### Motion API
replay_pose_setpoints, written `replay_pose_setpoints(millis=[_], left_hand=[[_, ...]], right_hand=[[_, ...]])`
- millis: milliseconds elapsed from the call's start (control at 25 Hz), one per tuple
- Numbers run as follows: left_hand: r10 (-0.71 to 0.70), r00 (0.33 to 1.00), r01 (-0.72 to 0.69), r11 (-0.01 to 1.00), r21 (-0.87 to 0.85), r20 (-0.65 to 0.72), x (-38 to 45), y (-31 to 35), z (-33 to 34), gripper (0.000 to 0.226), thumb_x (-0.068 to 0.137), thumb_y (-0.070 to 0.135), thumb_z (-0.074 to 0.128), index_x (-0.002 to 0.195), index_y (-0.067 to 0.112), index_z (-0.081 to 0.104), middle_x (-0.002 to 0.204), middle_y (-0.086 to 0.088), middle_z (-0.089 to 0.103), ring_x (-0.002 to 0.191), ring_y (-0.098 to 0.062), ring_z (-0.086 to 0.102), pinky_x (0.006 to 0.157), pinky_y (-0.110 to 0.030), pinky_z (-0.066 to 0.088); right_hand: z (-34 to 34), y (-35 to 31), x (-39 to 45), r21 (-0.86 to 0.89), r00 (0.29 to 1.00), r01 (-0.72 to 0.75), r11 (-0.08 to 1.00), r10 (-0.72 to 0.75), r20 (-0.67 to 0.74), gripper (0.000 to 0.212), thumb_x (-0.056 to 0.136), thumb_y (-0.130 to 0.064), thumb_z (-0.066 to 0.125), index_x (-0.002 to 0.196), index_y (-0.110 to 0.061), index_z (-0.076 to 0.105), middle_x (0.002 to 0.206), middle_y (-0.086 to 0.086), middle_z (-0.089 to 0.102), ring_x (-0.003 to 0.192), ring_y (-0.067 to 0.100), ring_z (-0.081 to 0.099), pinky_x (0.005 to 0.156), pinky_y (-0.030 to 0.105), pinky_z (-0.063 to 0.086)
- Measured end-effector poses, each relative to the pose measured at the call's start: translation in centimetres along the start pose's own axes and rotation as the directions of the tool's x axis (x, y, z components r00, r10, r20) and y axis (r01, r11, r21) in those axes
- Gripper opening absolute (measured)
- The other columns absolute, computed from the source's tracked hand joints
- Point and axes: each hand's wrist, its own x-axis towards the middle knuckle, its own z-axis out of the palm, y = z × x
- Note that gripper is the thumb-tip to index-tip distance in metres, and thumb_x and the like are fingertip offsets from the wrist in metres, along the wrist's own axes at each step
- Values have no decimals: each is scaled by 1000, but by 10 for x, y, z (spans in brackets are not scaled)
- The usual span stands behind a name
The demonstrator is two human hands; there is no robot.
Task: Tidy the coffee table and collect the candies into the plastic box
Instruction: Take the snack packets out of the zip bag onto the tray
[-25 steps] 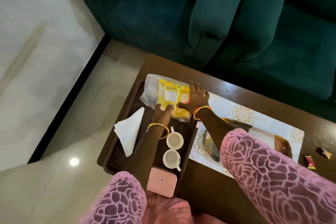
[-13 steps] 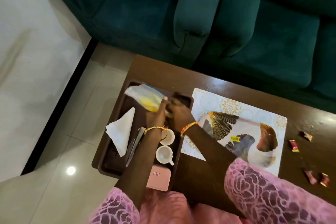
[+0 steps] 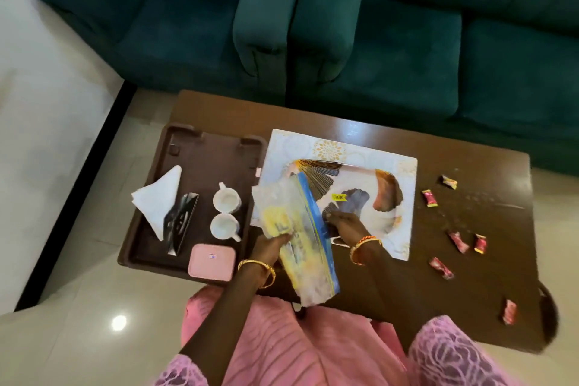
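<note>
a: holding a clear zip bag (image 3: 300, 235) with yellow packets inside, the left hand (image 3: 271, 246) has its grip pinched on the bag's lower edge, above the counter's (image 3: 391, 301) near side, between the tray (image 3: 200, 153) and the placemat (image 3: 404, 229).

b: and the right hand (image 3: 343, 224)?

a: it's behind the bag, over the patterned plate (image 3: 382, 197); whether its grip is closed on the bag or only touching, i cannot tell.

b: how will the bag handle?

a: my guess is light, soft and floppy, a bit slippery. best taken along the blue zip strip, where it looks stiffest.

b: where are the candies?

a: the candies (image 3: 459, 246) lie scattered on the counter to the right of the placemat, well apart from both hands. small wrapped pieces, light and crinkly, probably a fingertip pinch each.

b: the plastic box?

a: i don't see one. on the tray are two white cups (image 3: 225, 211), a napkin (image 3: 156, 200), a dark sachet (image 3: 181, 222) and a pink case (image 3: 211, 262).
</note>
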Motion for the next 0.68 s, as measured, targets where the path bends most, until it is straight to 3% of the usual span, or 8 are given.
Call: replay_pose_setpoints(millis=[160,280,400,480,560,600,680], left_hand=[[-62,998,61,996,72,18,-12,-36,30,34,80,7,66,113,-3,63,111,-25,66,91,-28,62,90,-45,49],[-56,998,55,988,145,6,-21,-46,45,32,83,10,64,113,-2,62,118,-25,64,97,-31,63,95,-45,50],[-22,1000,20,991,131,15,-36,-46,60,35,89,22,57,118,1,57,113,-21,65,93,-31,64,86,-44,53],[-41,998,38,997,60,44,-49,-42,66,49,88,47,52,121,11,54,110,-14,64,91,-29,62,78,-38,52],[-9,995,3,998,68,95,-58,-38,68,61,75,68,53,117,23,54,110,-7,63,100,-26,61,82,-43,53],[26,993,-36,995,89,111,-61,-39,68,59,71,69,56,110,25,57,103,-3,66,96,-23,64,79,-43,55],[144,987,-152,981,117,74,-67,-45,66,39,73,55,66,88,19,64,72,3,69,68,-10,68,55,-27,56]], right_hand=[[-36,43,-19,159,992,-103,982,91,84,23,91,-15,52,71,-19,61,51,-3,52,40,10,46,38,14,41],[-41,61,-27,208,992,-83,975,62,107,15,88,-28,61,77,-18,65,53,-2,55,47,14,52,48,27,55],[-43,66,-36,59,983,59,997,-68,168,8,89,-14,60,97,-13,62,58,-8,67,47,3,63,44,18,52],[-40,67,-43,55,979,136,989,-142,147,11,87,-7,61,98,-6,64,73,2,73,52,3,67,46,21,55],[-33,65,-51,22,963,242,970,-242,115,16,83,-3,65,97,3,66,75,10,69,51,3,67,46,22,56],[-30,65,-54,-29,948,302,953,-297,116,15,82,-2,65,96,4,67,72,9,68,50,2,66,44,20,55],[-23,67,-61,-104,917,386,917,-369,150,12,82,2,62,91,2,69,70,7,67,50,1,65,45,18,55]])
